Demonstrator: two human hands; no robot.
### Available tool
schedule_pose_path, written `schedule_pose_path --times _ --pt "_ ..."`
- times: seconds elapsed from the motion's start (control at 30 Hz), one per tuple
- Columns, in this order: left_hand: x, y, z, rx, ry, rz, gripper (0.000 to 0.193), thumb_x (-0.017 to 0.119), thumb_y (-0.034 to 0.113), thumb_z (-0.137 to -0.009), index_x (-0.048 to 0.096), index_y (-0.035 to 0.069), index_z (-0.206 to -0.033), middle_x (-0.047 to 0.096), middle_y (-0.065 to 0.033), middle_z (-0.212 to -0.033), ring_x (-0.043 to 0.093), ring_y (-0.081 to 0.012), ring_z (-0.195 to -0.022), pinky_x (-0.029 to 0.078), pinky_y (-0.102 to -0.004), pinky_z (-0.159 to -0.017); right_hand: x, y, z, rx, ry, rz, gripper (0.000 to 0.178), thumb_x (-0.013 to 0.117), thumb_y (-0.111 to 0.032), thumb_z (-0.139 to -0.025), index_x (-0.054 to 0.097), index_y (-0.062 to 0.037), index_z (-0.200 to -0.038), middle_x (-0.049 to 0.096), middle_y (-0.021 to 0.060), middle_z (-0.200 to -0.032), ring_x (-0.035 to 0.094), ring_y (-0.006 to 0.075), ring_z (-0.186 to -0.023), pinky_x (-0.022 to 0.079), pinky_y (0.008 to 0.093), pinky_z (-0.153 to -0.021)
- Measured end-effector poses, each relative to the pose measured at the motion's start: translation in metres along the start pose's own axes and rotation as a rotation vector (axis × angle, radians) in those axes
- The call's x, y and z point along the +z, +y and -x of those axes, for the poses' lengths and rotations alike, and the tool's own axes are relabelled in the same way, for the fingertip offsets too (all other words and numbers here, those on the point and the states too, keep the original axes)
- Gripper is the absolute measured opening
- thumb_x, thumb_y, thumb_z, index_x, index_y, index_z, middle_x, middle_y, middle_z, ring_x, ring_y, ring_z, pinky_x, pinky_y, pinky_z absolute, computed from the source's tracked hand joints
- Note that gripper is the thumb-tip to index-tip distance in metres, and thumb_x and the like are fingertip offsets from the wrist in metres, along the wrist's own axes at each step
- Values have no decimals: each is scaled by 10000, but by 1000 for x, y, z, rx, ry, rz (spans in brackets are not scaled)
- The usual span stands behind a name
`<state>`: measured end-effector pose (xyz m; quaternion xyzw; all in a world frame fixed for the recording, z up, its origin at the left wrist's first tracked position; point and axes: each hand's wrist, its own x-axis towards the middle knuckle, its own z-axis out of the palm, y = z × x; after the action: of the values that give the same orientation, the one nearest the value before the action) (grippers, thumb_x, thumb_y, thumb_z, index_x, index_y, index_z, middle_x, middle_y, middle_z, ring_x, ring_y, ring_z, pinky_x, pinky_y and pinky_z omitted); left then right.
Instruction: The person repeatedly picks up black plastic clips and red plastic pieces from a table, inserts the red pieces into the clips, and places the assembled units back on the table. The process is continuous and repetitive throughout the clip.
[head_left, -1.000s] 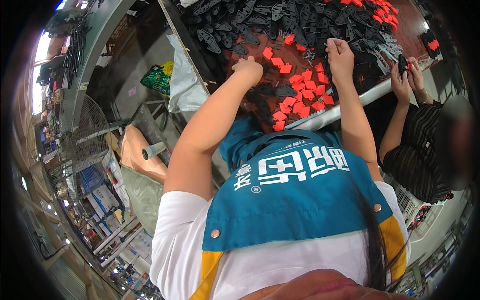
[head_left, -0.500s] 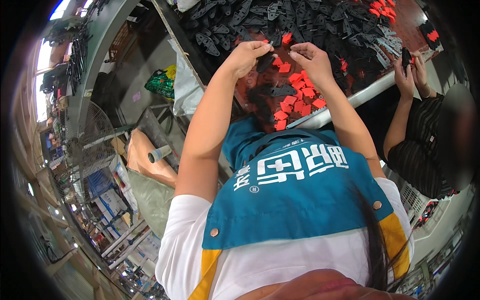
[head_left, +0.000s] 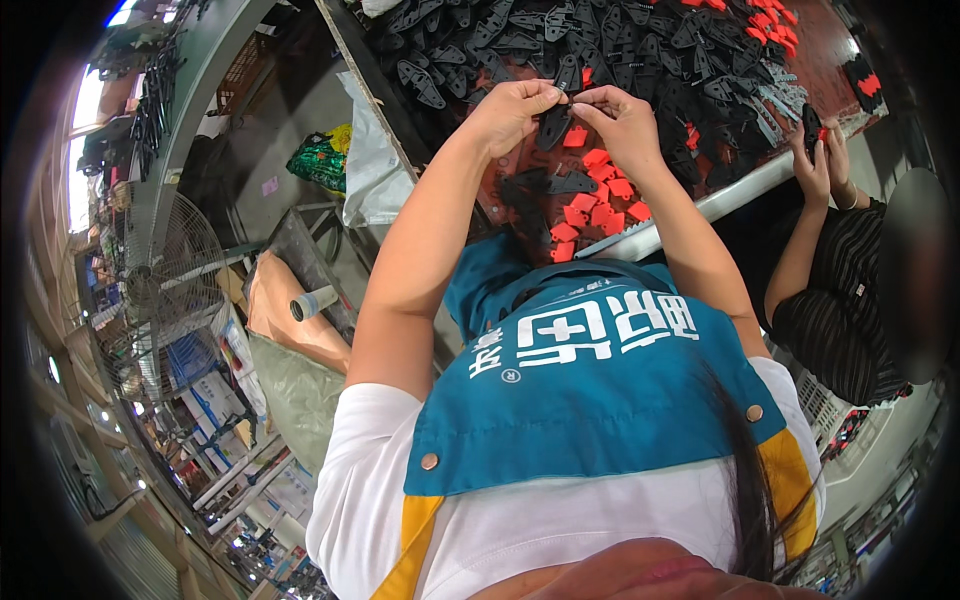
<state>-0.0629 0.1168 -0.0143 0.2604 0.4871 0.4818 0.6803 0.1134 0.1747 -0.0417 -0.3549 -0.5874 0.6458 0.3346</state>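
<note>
In my left hand (head_left: pixel 518 112) a flat, dark plastic part (head_left: pixel 553 130) with a tapered end is pinched between thumb and fingers. My right hand (head_left: pixel 622 122) meets it from the right, thumb and forefinger closed at the part's edge; whatever they grip there is too small to make out. Loose red plastic pieces (head_left: pixel 600 213) lie on the table just below both hands. A few dark parts (head_left: pixel 571 182) rest left of these pieces. Beyond my fingers spreads a heap of similar black parts (head_left: pixel 640 45).
The reddish table (head_left: pixel 828 55) has a pale front edge (head_left: pixel 740 190). More red pieces (head_left: pixel 772 25) lie at its far right. A co-worker's hands (head_left: pixel 820 160) hold a black part there. A standing fan (head_left: pixel 150 290) and a green bag (head_left: pixel 318 165) are at left.
My hands have come together; the right fingertips now touch the dark part in my left hand. That part has tilted more upright and shows more clearly.
</note>
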Motion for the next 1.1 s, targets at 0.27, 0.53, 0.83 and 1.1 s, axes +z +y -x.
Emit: schedule_pose_path --times 0.27,0.53,0.83,1.1 --pt "9 -5 1 64 100 -247 190 560 156 -926 609 -8 -1008 600 -32 -993 512 -100 -978 388 -239 -885 2 1 5 -119 31 359 190 698 -164 -808 670 3 -894 675 82 -753 610 112 -647 475 257 -597" --pt "13 -3 4 -19 39 20 210 559 171 -929 604 -12 -1023 596 -31 -1003 501 -103 -987 375 -242 -912 4 -8 8 -134 66 313 159 696 -157 -813 665 -8 -859 657 71 -708 566 100 -590 453 253 -555" --pt "6 -14 -11 36 149 -8 199 536 204 -941 584 44 -1049 587 -25 -1046 520 -136 -1037 399 -312 -933 -13 -9 -10 -228 182 376 184 691 -182 -807 666 -10 -867 663 84 -716 606 145 -619 479 266 -597" --pt "5 -12 -11 19 223 -297 198 531 229 -944 587 48 -1003 608 -21 -959 575 -124 -931 463 -277 -817 -69 -10 -24 -7 406 305 304 648 -189 -867 601 24 -1079 631 45 -885 558 95 -811 435 220 -742"
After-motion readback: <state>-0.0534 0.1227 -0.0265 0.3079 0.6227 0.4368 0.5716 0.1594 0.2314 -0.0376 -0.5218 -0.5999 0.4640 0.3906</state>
